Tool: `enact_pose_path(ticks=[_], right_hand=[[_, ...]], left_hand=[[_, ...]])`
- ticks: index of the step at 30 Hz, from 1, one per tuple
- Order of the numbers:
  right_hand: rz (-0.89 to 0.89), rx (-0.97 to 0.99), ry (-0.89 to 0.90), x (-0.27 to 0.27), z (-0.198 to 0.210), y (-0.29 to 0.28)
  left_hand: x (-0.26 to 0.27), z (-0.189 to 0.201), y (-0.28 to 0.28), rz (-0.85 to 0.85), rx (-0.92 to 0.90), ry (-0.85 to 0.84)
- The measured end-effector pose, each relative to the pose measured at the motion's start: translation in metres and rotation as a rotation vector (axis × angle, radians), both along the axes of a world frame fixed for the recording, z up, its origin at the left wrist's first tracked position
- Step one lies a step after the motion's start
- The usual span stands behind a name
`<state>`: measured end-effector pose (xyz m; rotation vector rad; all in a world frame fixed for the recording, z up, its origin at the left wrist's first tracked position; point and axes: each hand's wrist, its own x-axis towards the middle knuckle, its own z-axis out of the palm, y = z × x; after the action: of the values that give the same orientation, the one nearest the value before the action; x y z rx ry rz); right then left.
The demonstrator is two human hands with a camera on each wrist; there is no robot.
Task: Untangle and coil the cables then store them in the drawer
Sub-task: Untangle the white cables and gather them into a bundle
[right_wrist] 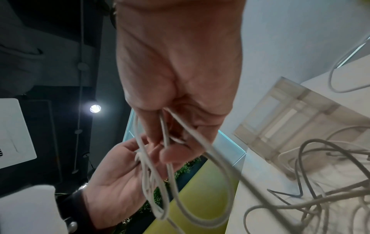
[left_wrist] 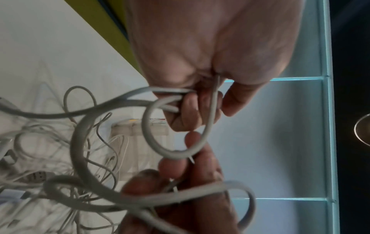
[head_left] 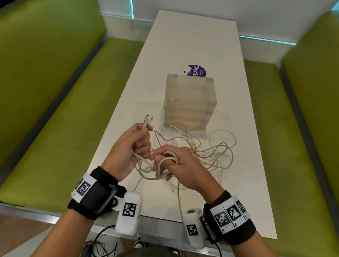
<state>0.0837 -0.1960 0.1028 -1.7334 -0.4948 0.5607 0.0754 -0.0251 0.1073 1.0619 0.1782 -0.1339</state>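
Both wrists hover low: the left hand (head_left: 130, 145) pinches a white cable's plug ends (head_left: 147, 120) upright as anchor, the right hand (head_left: 178, 167) curls through loops, tangled white cables (head_left: 210, 151) and translucent plastic drawer box (head_left: 189, 102) lying beyond on the white desk (head_left: 194, 43).

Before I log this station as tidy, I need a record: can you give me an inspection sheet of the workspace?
Surface: white table, cables spread across its near half.
Job's things: translucent drawer unit, drawers look closed; cable tangle in front of it.
Clutter: purple sticker behind the unit.
Grippers: left hand grips cable ends, plugs upward; right hand holds loops.
Cables: still tangled, none stored.
Surroundings: green benches on both sides.
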Motion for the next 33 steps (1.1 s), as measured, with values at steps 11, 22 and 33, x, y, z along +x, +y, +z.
enact_pose_path(ticks=[11, 22, 33], right_hand=[[0.080, -0.084, 0.290, -0.037, -0.050, -0.003], [0.513, -0.685, 0.065, -0.042, -0.079, -0.023], [0.483, -0.739, 0.036, -0.043, -0.082, -0.029]], left_hand=[[-0.008, -0.008, -0.005, 0.037, 0.009, 0.033], [-0.009, -0.009, 0.003, 0.032, 0.002, 0.036], [-0.011, -0.010, 0.002, 0.026, -0.008, 0.038]])
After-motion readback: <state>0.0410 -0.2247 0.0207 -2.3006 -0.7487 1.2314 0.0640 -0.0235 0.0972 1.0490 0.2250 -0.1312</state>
